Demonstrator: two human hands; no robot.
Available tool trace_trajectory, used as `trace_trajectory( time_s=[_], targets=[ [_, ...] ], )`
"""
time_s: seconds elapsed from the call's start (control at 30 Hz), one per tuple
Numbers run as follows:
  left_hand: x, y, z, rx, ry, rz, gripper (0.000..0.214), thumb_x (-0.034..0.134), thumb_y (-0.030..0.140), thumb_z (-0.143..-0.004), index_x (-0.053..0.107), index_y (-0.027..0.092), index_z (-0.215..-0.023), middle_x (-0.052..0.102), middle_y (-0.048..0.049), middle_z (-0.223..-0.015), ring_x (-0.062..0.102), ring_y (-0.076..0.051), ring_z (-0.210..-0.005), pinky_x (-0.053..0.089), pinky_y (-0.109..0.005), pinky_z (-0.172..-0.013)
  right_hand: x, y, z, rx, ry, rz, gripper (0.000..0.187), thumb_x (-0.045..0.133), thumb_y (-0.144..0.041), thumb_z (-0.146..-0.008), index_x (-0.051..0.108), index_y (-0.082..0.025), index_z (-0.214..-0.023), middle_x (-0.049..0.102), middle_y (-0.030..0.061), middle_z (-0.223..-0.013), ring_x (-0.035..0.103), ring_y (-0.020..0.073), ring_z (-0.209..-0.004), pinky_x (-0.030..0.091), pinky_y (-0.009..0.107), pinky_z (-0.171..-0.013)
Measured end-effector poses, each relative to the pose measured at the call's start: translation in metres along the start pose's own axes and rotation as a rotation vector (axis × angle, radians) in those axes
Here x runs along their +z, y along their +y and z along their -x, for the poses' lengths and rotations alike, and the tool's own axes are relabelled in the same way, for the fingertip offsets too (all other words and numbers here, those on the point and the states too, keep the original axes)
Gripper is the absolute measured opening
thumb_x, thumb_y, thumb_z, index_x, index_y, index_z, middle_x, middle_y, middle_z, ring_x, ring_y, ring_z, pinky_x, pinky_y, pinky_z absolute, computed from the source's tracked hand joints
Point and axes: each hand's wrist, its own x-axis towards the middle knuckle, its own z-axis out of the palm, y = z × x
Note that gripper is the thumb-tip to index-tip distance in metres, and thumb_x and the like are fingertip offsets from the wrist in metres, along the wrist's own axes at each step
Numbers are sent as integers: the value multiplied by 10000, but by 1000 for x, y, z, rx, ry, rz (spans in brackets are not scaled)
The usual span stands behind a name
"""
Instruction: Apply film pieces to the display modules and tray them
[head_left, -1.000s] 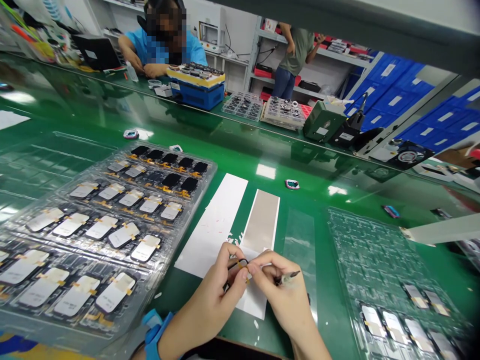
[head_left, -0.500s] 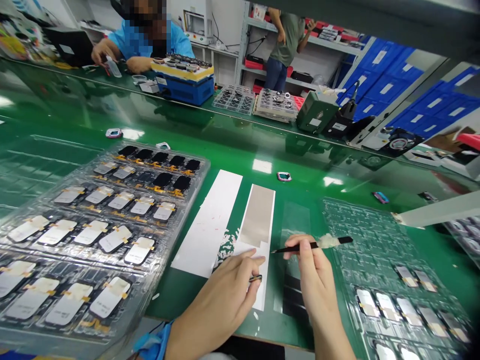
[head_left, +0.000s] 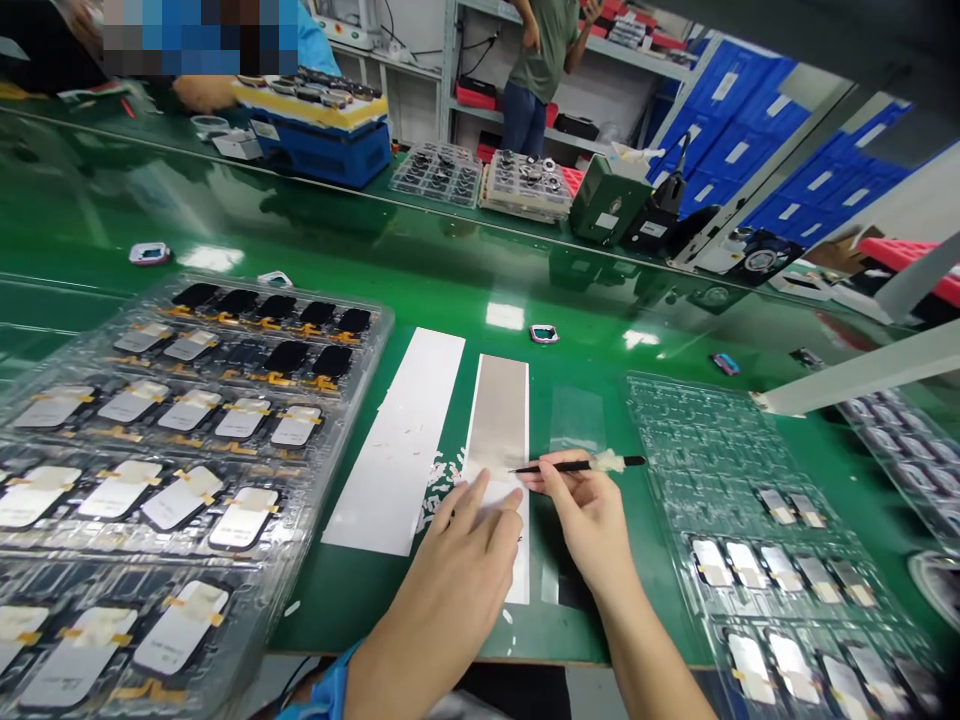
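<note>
Left hand (head_left: 465, 560) flattened onto strip (head_left: 500, 410) beside black tool (head_left: 577, 465).

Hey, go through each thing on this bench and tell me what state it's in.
Left hand, open, fingers flat on the grey strip.
Right hand, shut on the tweezers.
Tweezers, level, tip over the grey strip.
Left tray, nearly full of screens.
Right tray, mostly empty, parts at the near end.

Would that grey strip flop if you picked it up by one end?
Probably floppy: the strip lies perfectly flat and looks paper-thin. Likely very light too, so it might slide on the glossy table. The left hand rests on its near end.
</note>
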Motion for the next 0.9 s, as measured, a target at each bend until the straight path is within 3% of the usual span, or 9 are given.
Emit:
trace_trajectory(
  time_s=[0.27,0.37,0.47,0.6,0.73,0.9],
  targets=[
    [1,3,0,-51,71,119,219,383,60,-956,549,176,-1039,671,-143,-1267,469,-398,-1354,392,-637,-1047,-4,-13,5,-4,55,-141,324,799,-435,-774,643,-175,-886,723,52,-817,724,182,-684,627,331,-692],
    [-6,4,2,-151,167,357,154,386,150,-1004,530,203,-1009,663,-127,-1190,531,-329,-1275,431,-534,-1009,-5,-21,14,-113,178,-237,251,810,-360,-773,645,-199,-874,725,28,-855,716,153,-686,616,306,-701],
    [-12,3,4,-333,267,735,133,374,270,-1044,499,234,-1072,668,-69,-1022,640,-226,-992,487,-398,-878,1,-23,30,-240,210,-236,148,740,-298,-851,621,-234,-909,699,3,-834,736,174,-749,619,309,-687],
    [-17,5,4,-499,269,1130,181,359,393,-1057,439,245,-1124,645,-3,-818,566,-143,-669,452,-277,-672,19,-17,52,-327,208,-214,65,641,-225,-931,579,-240,-936,676,14,-863,756,205,-839,637,305,-686],
    [-19,10,5,-498,253,1354,241,336,466,-1055,427,243,-1062,565,31,-743,418,-118,-604,382,-250,-621,30,-14,56,-332,153,-227,72,605,-197,-950,556,-248,-935,695,21,-863,758,210,-848,645,306,-669],
    [-17,13,5,-468,261,1451,242,376,496,-1043,423,261,-1084,522,34,-766,414,-122,-680,377,-237,-672,32,-15,54,-367,135,-231,94,565,-172,-969,541,-261,-953,711,19,-875,758,200,-872,650,298,-687]
  ],
)
